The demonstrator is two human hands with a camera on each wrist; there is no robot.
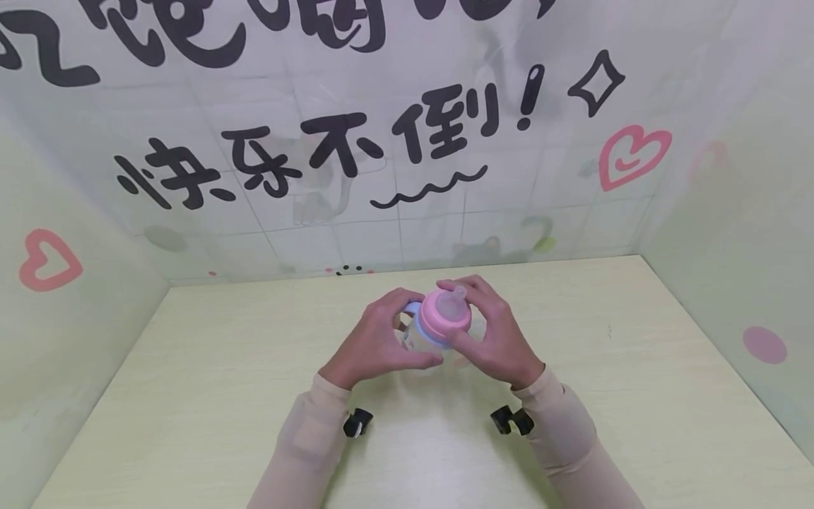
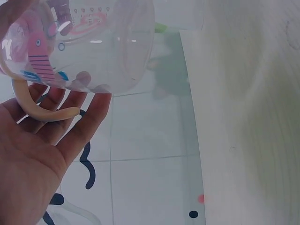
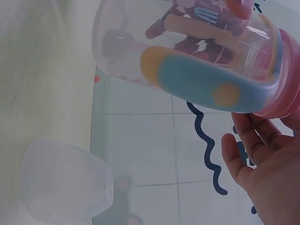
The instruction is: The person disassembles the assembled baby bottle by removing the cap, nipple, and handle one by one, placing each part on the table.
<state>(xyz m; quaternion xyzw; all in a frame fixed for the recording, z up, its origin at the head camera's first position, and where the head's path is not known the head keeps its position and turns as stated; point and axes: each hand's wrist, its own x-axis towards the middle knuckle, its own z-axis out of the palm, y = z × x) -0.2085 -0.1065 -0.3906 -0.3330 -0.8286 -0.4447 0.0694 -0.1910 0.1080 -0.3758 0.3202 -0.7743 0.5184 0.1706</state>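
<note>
In the head view a clear baby bottle is held above the table between both hands, tilted. It has a pink collar, a see-through teat and a blue side handle. My left hand grips the bottle's body, its fingers under the handle side in the left wrist view. My right hand holds the pink collar between thumb and fingers. The right wrist view shows a blue-and-orange handle along the bottle. Printed pink and purple figures mark the body.
A frosted, see-through cup-shaped cap stands on the table, beyond the right hand. The pale wooden table meets a printed back wall and side walls.
</note>
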